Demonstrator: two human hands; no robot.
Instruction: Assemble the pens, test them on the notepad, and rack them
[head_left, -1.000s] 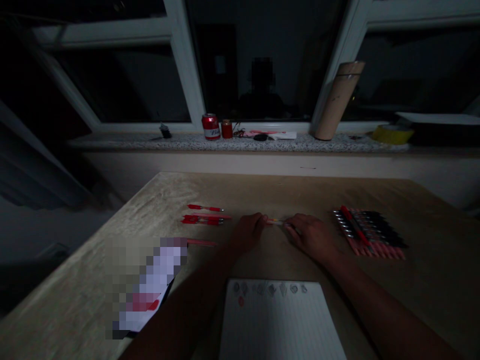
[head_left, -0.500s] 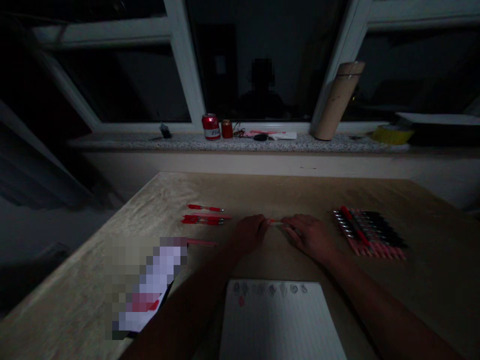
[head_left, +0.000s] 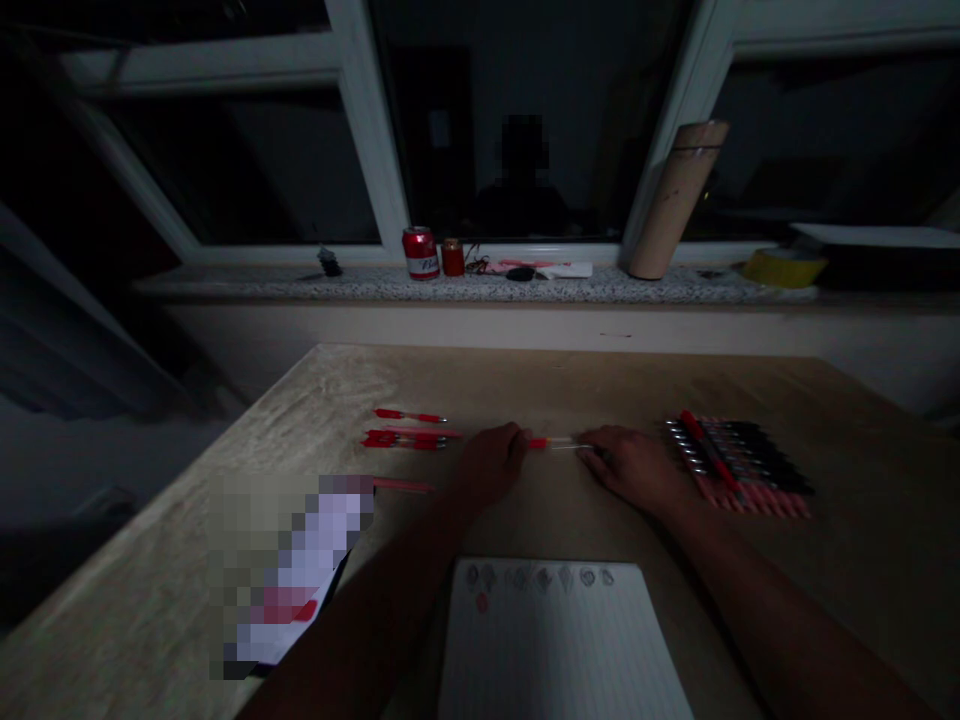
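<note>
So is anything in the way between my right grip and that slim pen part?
Nothing visible blocks it. The pale end of the pen part points at the right grip; it's too dark to tell if they touch. A thin bright line runs just nearer you, unclear what. The left grip appears to hold the red end.

Pen (partly red) between hands

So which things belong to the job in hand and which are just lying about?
Likely the job:
thin red and clear pen piece between left hand and right hand
group of red pens
row of black and pinkish pens
white lined paper

Seemingly lying about:
red metal can
small red jar
tall tan cylinder
yellow round roll
</note>
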